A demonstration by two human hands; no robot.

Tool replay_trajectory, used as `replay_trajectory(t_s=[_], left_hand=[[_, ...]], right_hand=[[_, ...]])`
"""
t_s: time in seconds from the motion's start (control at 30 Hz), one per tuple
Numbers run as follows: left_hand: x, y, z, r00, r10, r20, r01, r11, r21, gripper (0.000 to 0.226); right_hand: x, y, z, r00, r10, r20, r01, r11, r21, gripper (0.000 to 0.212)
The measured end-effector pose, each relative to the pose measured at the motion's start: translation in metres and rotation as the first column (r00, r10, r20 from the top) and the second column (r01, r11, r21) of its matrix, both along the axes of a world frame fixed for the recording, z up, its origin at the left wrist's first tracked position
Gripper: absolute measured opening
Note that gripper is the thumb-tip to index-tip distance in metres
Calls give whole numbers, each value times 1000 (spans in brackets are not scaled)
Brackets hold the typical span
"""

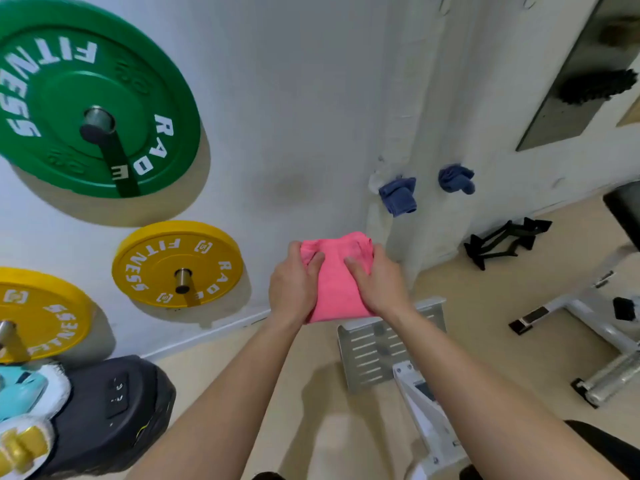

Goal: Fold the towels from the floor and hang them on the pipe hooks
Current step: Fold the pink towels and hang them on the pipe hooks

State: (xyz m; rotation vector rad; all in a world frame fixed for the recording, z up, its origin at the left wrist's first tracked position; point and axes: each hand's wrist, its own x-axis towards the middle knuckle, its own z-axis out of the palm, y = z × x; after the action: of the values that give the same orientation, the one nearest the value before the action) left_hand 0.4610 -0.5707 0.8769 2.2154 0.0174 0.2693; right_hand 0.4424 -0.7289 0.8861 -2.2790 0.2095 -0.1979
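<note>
White wall [294,98], tan floor [485,306]; our left hand [292,285] and right hand [379,284] pinch the folded pink towel [334,282], hanging lengthwise downward.

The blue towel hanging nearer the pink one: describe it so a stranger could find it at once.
Start at the white pipe running down the wall right of the green weight plate. Two blue towels hang there side by side, above the pink towel held in both hands. The one meant is the left blue towel: it hangs lower and looks folded flat, whereas the right blue towel is bunched.
</note>
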Motion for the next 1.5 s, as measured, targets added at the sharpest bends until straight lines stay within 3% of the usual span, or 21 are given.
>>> replay_trajectory(t_s=[0.17,0.43,0.67,0.9,1.1,1.27,1.33,1.4,1.43,1.5], left_hand=[[96,-53,64,989,-80,120,80,997,11,36],[272,-135,157,958,-247,146,282,908,-310,33],[401,-210,247,892,-323,317,427,833,-351,31],[493,-285,297,888,-287,360,409,851,-331,30],[542,-322,306,918,-200,342,314,893,-321,27],[565,-336,297,934,-149,324,260,907,-332,20],[568,-338,286,943,-131,306,242,900,-362,17],[569,-340,267,961,-131,241,226,878,-422,15],[567,-341,257,972,-150,183,221,854,-470,16],[563,-344,242,973,-218,72,220,793,-568,18]], right_hand=[[86,-54,55,986,-73,152,71,997,22,42],[238,-140,162,915,-222,338,205,975,87,38],[360,-225,254,850,-283,444,291,955,52,36],[454,-304,301,846,-296,443,292,953,80,33],[523,-349,315,861,-217,459,211,975,65,19],[559,-374,306,887,-143,440,124,990,70,22],[570,-379,293,915,-105,389,87,994,63,27],[578,-385,274,959,-67,276,45,995,84,12],[578,-386,264,978,-46,202,19,991,134,4],[577,-389,250,996,-11,92,-15,959,283,16]])
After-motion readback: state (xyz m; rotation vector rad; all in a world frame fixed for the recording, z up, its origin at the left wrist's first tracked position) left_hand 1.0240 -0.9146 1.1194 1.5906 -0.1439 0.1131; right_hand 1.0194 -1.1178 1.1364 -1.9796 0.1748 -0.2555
